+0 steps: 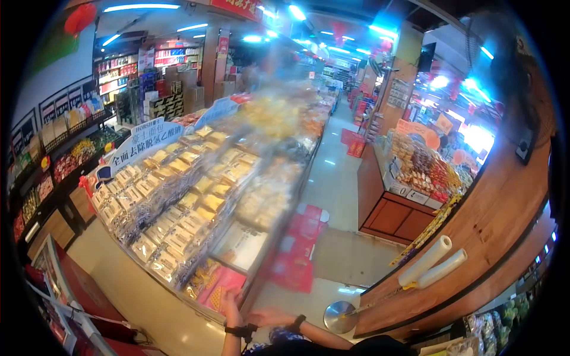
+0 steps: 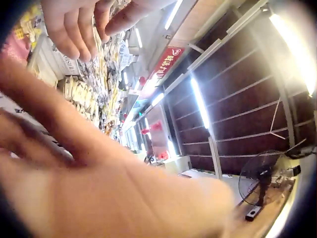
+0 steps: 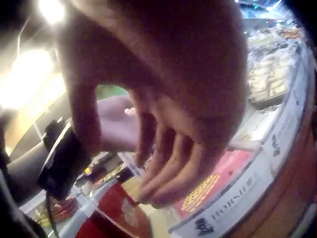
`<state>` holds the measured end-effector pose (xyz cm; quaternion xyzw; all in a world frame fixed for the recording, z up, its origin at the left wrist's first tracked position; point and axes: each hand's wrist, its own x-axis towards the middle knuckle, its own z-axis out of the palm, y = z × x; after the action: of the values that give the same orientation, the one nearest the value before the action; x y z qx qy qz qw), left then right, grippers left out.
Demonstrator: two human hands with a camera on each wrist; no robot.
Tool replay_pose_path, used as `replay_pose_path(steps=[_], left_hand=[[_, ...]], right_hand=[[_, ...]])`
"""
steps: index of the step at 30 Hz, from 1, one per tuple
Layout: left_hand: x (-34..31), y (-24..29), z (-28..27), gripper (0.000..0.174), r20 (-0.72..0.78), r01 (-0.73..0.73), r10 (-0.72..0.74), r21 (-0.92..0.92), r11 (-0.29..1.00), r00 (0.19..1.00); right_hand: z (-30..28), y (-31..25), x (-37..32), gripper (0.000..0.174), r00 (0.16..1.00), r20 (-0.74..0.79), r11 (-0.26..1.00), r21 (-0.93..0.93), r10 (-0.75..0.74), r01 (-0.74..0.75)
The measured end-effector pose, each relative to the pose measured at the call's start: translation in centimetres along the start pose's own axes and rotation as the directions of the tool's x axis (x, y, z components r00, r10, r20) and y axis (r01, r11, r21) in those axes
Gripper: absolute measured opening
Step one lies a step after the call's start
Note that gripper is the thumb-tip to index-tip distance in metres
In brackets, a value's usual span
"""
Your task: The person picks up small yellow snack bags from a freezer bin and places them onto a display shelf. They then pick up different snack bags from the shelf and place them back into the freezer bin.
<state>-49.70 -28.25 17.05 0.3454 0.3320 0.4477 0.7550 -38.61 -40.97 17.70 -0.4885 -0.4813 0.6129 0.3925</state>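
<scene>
My left hand [image 1: 231, 304] is raised at the near corner of a long bakery display, fingers extended and nothing in them. In the head view it overlaps a pink sheet with a yellow pattern [image 1: 222, 283]. To its right, my right hand [image 1: 270, 318] reaches across toward the left wrist. The right wrist view shows that right hand [image 3: 168, 89] with its fingers loosely bent and no object in its grasp. Behind it are the left hand [image 3: 116, 121] and a black wrist strap [image 3: 64, 158]. Large and close in the left wrist view is the left palm [image 2: 114, 198].
Rows of packaged bread [image 1: 172, 231] fill the display, behind a white sign [image 1: 139, 145]. Red mats [image 1: 300, 249] lie along the aisle. At right stand a wooden counter [image 1: 386, 207] with packaged goods and two plastic film rolls [image 1: 427, 261]. A red-sided case [image 1: 89, 291] is at lower left.
</scene>
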Motion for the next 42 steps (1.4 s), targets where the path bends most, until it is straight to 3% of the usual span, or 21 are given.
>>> replay_pose_path(steps=[1,2,6,9,10,12,14,17,20,22,25,26,27,29,30,33,34,36,38,41,42], left_hand=[[1.0,0.2,-0.1,0.014,-0.028,-0.041,0.040,-0.024,0.999,0.999],[1.9,1.0,-0.1,0.015,-0.079,-0.080,0.083,0.041,0.996,0.993],[5.6,0.8,-3.1,0.014,-0.227,-0.101,0.089,-0.044,0.994,0.970],[7.0,-2.0,-4.4,0.014,-0.260,-0.193,0.218,0.118,0.974,0.941],[7.1,-2.0,-5.1,0.015,-0.223,-0.194,0.268,0.303,0.933,0.937],[8.1,-1.6,-5.0,0.019,-0.140,-0.177,0.327,0.613,0.770,0.935],[8.5,-0.7,-3.7,0.021,-0.149,-0.085,0.240,0.660,0.747,0.959],[10.4,-2.1,-4.7,0.023,-0.155,-0.095,0.242,0.624,0.776,0.958],[13.7,-3.3,-5.2,0.020,-0.202,-0.244,0.380,0.487,0.839,0.902],[15.7,-3.3,-6.1,0.019,-0.258,-0.332,0.434,0.358,0.873,0.863],[13.5,3.9,-2.5,0.018,-0.493,-0.032,0.023,-0.011,0.999,0.870],[13.9,3.4,-2.5,0.019,-0.556,-0.003,0.030,0.049,0.999,0.831],[14.3,2.9,-2.5,0.020,-0.615,0.034,0.037,0.103,0.994,0.787],[17.3,-5.2,-5.9,0.023,-0.617,-0.007,0.390,0.528,0.849,0.683],[18.1,-6.7,-5.9,0.031,-0.645,0.056,0.417,0.580,0.812,0.640],[19.2,-6.6,-4.6,0.042,-0.536,0.170,0.400,0.730,0.662,0.743],[19.7,-7.0,-4.7,0.051,-0.395,0.072,0.575,0.862,0.502,0.717],[18.8,-4.9,-3.7,0.054,-0.430,0.118,0.362,0.763,0.636,0.827],[19.1,-5.8,-3.8,0.057,-0.495,0.254,0.237,0.732,0.632,0.836],[17.0,-6.3,-2.3,0.053,-0.519,0.202,0.224,0.640,0.741,0.825],[16.2,-5.7,-0.5,0.045,-0.431,0.027,0.480,0.765,0.643,0.764]], right_hand=[[0.2,-0.4,1.4,0.045,0.991,0.127,0.998,0.028,-0.051,0.048],[0.4,-0.5,2.7,0.052,0.977,0.212,0.979,0.203,-0.039,-0.005],[-2.0,1.0,7.8,0.056,0.886,0.464,0.969,0.219,-0.004,-0.111],[-1.7,-2.3,8.2,0.062,0.946,0.298,0.941,0.265,0.129,-0.212],[-1.5,-4.8,8.4,0.063,0.926,0.314,0.924,0.246,0.210,-0.293],[-3.0,1.9,11.7,0.063,0.943,0.313,0.945,0.260,0.110,-0.197],[-4.7,2.0,12.2,0.063,0.915,0.366,0.956,0.161,0.172,-0.244],[-7.4,-0.8,14.1,0.063,0.884,0.393,0.958,0.027,0.252,-0.285],[-8.5,-3.7,17.6,0.062,0.865,0.420,0.944,0.057,0.274,-0.326],[-8.6,-6.3,19.3,0.057,0.831,0.501,0.966,-0.047,0.241,-0.253],[-10.3,-4.0,22.3,0.044,0.919,0.357,0.985,-0.021,0.168,-0.172],[-11.2,-2.1,23.9,0.041,0.948,0.288,0.989,0.011,0.136,-0.146],[-12.6,-0.3,25.6,0.041,0.955,0.296,0.965,-0.259,0.035,0.045],[-15.9,2.7,28.8,0.042,0.907,0.398,0.617,-0.682,-0.136,0.392],[-16.7,3.3,29.7,0.044,0.915,0.384,0.587,-0.715,-0.123,0.379],[-16.0,4.1,32.3,0.048,0.924,0.360,0.522,-0.767,-0.133,0.374],[-15.9,4.4,32.2,0.048,0.924,0.357,0.516,-0.771,-0.136,0.374],[-15.7,4.3,31.9,0.048,0.906,0.402,0.540,-0.737,-0.134,0.406],[-15.9,4.9,30.9,0.049,0.924,0.357,0.581,-0.727,-0.135,0.365],[-16.2,7.7,28.8,0.050,0.925,0.283,0.629,-0.677,-0.256,0.381],[-16.2,7.0,28.6,0.050,0.911,0.263,0.630,-0.659,-0.319,0.411]])
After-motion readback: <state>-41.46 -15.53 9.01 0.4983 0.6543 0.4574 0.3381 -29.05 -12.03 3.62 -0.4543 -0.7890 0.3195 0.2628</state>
